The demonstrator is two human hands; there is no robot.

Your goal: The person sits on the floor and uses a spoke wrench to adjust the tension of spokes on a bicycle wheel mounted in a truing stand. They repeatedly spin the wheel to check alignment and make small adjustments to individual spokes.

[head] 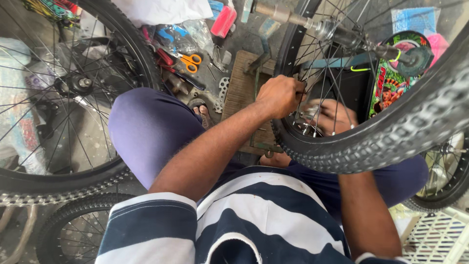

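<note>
While gripping at rim: left hand clenched, probably on a small tool near spokes; right hand behind spokes, grip unclear. Wheel between knees. Best kept steady, turns small.

— The tyre by the left hand?
— Black, knobbly tread, silver spokes behind it.
— Just left of that grip?
— Scissors, orange-handled (beside a pink block).
— Nearer than the grip?
— Shirt, navy-and-white stripes; trousers, purple.
</note>
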